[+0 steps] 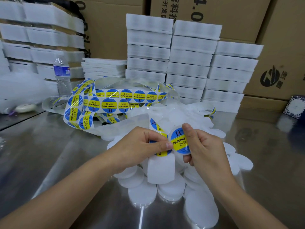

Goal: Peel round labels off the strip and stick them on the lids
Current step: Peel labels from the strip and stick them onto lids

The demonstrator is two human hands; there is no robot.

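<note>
My right hand holds a round clear lid upright, thumb pressed on a blue and yellow "SOLDERING" label stuck to its face. My left hand grips the label strip beside the lid, and its thumb tip touches the lid's left edge. Empty white backing hangs down from that hand. The rest of the strip, loaded with several round labels, lies tangled farther back on the table. Several bare white lids are heaped beneath my hands.
The metal table stretches left and right of the lids. A water bottle stands at the back left. Stacks of white foam trays and cardboard boxes line the back. A patterned blue box sits far right.
</note>
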